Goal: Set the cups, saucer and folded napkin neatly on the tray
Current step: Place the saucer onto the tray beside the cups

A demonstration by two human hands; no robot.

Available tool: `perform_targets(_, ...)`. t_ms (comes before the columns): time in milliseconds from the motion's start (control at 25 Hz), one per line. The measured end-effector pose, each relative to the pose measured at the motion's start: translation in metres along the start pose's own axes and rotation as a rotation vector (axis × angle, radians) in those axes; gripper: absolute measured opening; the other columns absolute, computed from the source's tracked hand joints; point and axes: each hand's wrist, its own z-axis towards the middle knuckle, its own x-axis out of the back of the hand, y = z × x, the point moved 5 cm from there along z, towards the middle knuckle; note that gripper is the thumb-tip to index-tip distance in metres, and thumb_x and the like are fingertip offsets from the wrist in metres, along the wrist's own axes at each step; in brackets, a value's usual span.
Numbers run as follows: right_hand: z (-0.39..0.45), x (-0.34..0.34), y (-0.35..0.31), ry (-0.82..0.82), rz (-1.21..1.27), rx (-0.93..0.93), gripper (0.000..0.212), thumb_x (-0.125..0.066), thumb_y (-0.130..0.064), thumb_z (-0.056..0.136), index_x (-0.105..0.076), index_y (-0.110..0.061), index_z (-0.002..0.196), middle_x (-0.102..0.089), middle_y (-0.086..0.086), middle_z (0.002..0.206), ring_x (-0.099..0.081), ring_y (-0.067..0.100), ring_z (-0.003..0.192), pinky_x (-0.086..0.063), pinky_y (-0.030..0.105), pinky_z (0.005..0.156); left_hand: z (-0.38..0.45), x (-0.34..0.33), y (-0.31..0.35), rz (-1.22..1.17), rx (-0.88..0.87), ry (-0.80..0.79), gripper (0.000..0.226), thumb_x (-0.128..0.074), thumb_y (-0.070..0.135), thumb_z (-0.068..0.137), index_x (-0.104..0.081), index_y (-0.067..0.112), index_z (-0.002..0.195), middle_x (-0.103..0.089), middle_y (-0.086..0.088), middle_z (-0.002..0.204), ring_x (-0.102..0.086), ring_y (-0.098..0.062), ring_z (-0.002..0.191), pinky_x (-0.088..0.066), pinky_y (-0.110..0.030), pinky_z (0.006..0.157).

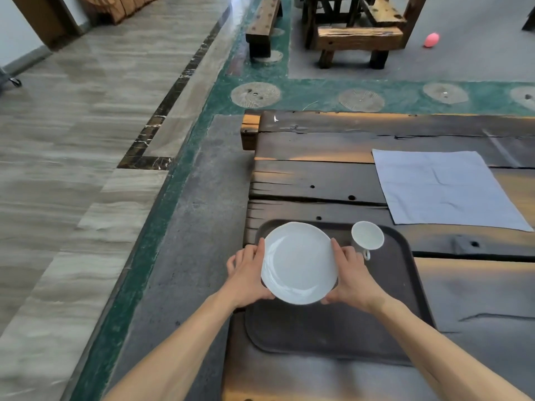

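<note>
With both hands on it, I hold the saucer point(299, 263) over the far left part of the tray point(399, 299). Left hand point(249, 277) clamps the saucer's left rim, thumb on top along the edge, fingers underneath and mostly hidden. Right hand point(351, 280) mirrors that on the right rim, thumb up along the edge, fingers curled below. Grip on both sides is closed on the rim, nothing else in either hand. Can't tell whether the saucer touches the tray or sits just above it; it looks slightly tilted toward me.

One cup point(367, 237) stands upright at the tray's far right corner, just beside my right thumb, handle pointing toward me. It's empty. I see only this one cup.

Napkin point(447, 188) lies off the tray, flat and spread open on the tabletop point(318, 175), toward the far right edge, well apart from the saucer. Its near corner lies near the tray's far right corner.

Tray is dark, rounded corners, set at the tabletop's near left corner, its left rim almost at the tabletop's left edge. Near half of the tray is bare.

Beyond the table: wooden bench point(359, 39) and a pink ball point(432, 39) on the floor.
</note>
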Motion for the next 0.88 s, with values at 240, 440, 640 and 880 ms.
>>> perform_targets(240, -0.027, -0.041, 0.008, -0.051, -0.003, -0.026, 0.128, -0.081, -0.04, 0.049, 0.0, -0.033, 0.147, -0.03, -0.003, 0.117, -0.03, 0.022, 0.107, -0.042, 0.038, 0.091, -0.037, -0.042, -0.019, -0.057, 0.044, -0.007, 0.127, -0.071, 0.059, 0.058, 0.01, 0.032, 0.152, -0.024, 0.001, 0.136, -0.019, -0.024, 0.133, -0.007, -0.044, 0.115)
perform_targets(440, -0.042, -0.073, 0.017, -0.111, -0.045, -0.047, 0.129, -0.082, -0.042, 0.054, 0.001, -0.026, 0.152, -0.033, 0.002, 0.124, -0.031, 0.025, 0.112, -0.042, 0.04, 0.095, -0.059, -0.074, -0.031, -0.062, 0.076, -0.052, 0.125, -0.064, 0.068, 0.057, 0.01, 0.033, 0.151, -0.025, 0.002, 0.136, -0.016, -0.022, 0.135, -0.007, -0.047, 0.116)
perform_targets(640, -0.038, -0.091, 0.026, -0.169, -0.066, -0.071, 0.126, -0.081, -0.04, 0.055, -0.002, -0.025, 0.152, -0.034, 0.002, 0.123, -0.032, 0.024, 0.109, -0.042, 0.039, 0.094, -0.059, -0.09, -0.036, -0.051, 0.108, -0.109, 0.124, -0.062, 0.07, 0.059, 0.011, 0.031, 0.151, -0.023, 0.0, 0.139, -0.006, -0.022, 0.138, -0.002, -0.048, 0.116)
perform_targets(880, -0.021, -0.1, 0.038, -0.184, -0.031, -0.114, 0.121, -0.081, -0.036, 0.053, -0.007, -0.028, 0.149, -0.032, -0.001, 0.117, -0.03, 0.022, 0.103, -0.041, 0.038, 0.093, -0.04, -0.095, -0.037, 0.024, 0.121, -0.123, 0.113, -0.061, 0.056, 0.072, 0.009, 0.022, 0.153, -0.022, -0.005, 0.145, -0.002, -0.026, 0.141, 0.0, -0.049, 0.117)
